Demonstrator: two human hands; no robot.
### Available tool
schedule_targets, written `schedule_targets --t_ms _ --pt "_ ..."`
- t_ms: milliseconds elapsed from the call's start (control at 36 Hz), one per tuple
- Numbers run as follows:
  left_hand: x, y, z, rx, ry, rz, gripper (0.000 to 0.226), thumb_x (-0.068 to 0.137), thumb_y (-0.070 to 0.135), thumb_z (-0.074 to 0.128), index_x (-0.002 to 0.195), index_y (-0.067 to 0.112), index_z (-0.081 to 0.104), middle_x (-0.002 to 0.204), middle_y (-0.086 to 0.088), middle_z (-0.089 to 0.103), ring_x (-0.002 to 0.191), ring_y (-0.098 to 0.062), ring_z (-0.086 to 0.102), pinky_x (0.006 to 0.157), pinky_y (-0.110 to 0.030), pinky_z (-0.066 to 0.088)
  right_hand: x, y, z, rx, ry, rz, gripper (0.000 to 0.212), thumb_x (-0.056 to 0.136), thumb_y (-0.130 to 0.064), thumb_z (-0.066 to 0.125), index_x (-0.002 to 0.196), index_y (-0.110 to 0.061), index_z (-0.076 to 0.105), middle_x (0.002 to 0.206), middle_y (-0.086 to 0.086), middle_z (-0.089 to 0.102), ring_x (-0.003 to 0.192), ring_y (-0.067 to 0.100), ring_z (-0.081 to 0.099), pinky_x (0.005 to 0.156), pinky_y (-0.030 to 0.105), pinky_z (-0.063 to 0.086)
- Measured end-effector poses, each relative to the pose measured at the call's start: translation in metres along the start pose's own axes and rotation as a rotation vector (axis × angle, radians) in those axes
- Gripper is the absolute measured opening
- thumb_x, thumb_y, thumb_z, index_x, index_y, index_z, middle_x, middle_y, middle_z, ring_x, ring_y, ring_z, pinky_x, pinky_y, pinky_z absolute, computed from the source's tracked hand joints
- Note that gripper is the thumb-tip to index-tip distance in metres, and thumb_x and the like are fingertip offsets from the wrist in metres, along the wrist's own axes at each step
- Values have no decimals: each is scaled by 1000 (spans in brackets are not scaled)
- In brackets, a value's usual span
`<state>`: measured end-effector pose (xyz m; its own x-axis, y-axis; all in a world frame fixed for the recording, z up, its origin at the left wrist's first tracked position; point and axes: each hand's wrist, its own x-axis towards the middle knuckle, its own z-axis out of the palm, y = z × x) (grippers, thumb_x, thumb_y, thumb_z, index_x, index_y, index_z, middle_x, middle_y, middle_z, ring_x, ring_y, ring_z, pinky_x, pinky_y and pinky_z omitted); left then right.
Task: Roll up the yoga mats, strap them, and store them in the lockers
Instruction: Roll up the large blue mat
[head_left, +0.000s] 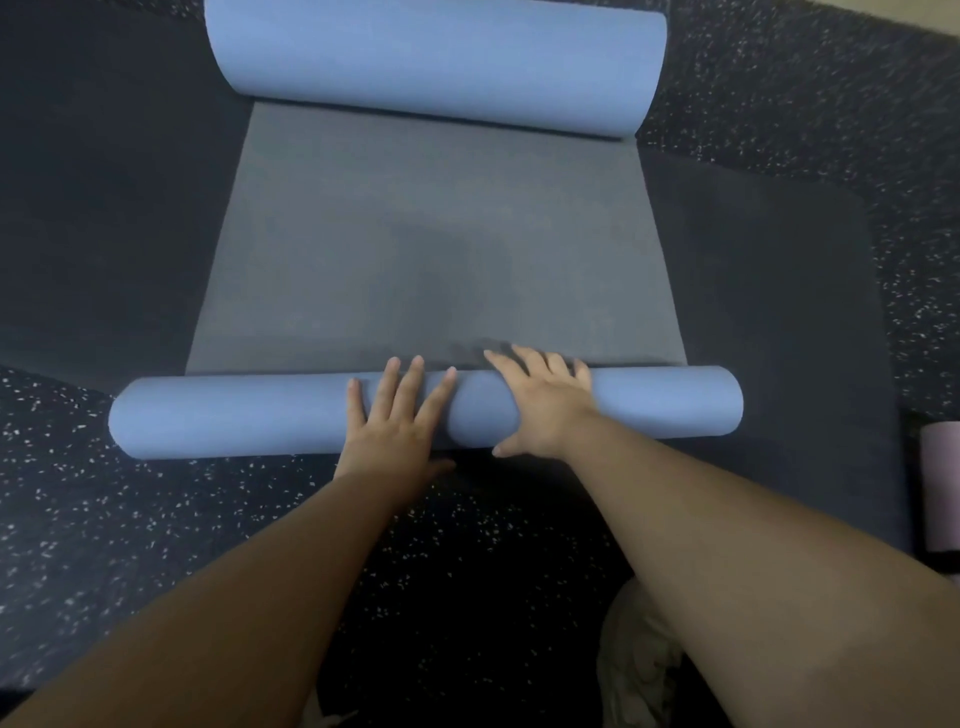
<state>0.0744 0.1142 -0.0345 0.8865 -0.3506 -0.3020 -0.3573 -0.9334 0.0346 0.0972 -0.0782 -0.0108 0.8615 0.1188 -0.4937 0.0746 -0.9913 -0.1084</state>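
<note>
A dark rubber floor (78, 519) flecked with white specks runs along the left, and a flat dark mat (104, 208) lies over part of it, reaching under the blue one. The blue yoga mat (426, 249) lies lengthwise away from the person, its grey inner face showing across the middle stretch. Its near end is wound into a tight blue roll (234, 418) that lies crosswise on the floor, the left tip sticking out past the edge of the flat grey part.

On that roll, a little left of centre, rests the left hand (395, 426): palm down, fingers straight and spread apart, fingertips reaching over the top of the roll toward the grey sheet, thumb down near the floor side. Just beside it, nearly touching, the right hand (545, 405) presses flat on the roll as well, fingers splayed and draped over the far side, thumb stretched back along the near edge. Neither hand curls round anything; both simply bear down on the blue roll with open palms.

At the far end the same mat curls up into a second, fatter blue roll (441, 57) lying across the top of the view.

Further right, a pale pinkish rolled mat (941, 483) sits at the frame edge on the floor, only partly seen. Below the right forearm a light-coloured shoe (634, 670) shows on the floor.
</note>
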Motion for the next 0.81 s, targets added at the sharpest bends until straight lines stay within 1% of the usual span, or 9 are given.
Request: schedule_targets --t_ms 139,278,361,417,472,528,583,694,806 --pt "10 -2 -8 25 -59 -5 111 82 68 53 144 33 -32 160 -3 -20 147 -26 -20 114 -57 -6 5 3 -1 -20 76 -48 114 67 -65 75 154 -38 6 159 -3 16 143 19 18 115 45 14" --pt "22 -6 -11 39 -54 -13 116 77 70 58 146 33 -28 161 -1 -16 148 -25 -16 115 -57 -4 4 7 6 -44 207 -120 102 72 -66 69 153 -33 17 152 -9 30 138 16 28 112 36 15" --pt "30 -9 -13 30 -74 -11 120 75 70 62 147 33 -27 161 -2 -16 148 -25 -16 115 -57 -4 2 5 15 -66 311 -129 100 69 -60 76 151 -22 33 148 -2 41 135 21 38 115 44 18" --pt "37 -11 -16 16 -85 -9 122 73 69 65 148 33 -25 161 -2 -15 148 -25 -15 115 -57 -3 2 5 25 -85 453 -115 99 53 -54 87 138 -14 53 133 5 57 122 25 55 108 52 34" --pt "45 -14 -20 -1 -94 -12 124 71 69 67 149 34 -22 161 -2 -13 148 -24 -14 115 -57 -2 2 2 35 -78 542 -99 95 48 -48 90 130 -12 60 127 8 62 116 27 60 101 55 41" --pt "52 -15 -23 -6 -101 -15 125 69 68 69 149 35 -20 161 -2 -12 148 -24 -13 115 -57 0 0 -5 44 -81 596 -81 91 55 -43 89 134 -13 53 132 10 59 123 29 55 103 57 38" --pt "55 -16 -25 -8 -107 -13 124 68 67 71 150 35 -18 162 -2 -11 148 -24 -12 115 -57 1 -2 -12 50 -79 614 -51 94 63 -45 84 140 -14 40 139 13 54 132 31 44 109 58 26" --pt "59 -17 -28 -6 -89 -16 123 67 68 69 150 36 -15 162 -1 -9 149 -24 -10 115 -57 3 1 -18 44 -55 439 4 117 53 -54 85 148 -11 32 150 15 42 140 33 32 113 59 14" --pt "59 -21 -26 53 11 7 114 69 73 63 152 36 -6 161 -3 -2 149 -25 -2 115 -57 4 5 -12 22 -34 195 -31 113 82 -51 68 154 -20 -13 163 3 -11 149 26 -14 114 55 -12"
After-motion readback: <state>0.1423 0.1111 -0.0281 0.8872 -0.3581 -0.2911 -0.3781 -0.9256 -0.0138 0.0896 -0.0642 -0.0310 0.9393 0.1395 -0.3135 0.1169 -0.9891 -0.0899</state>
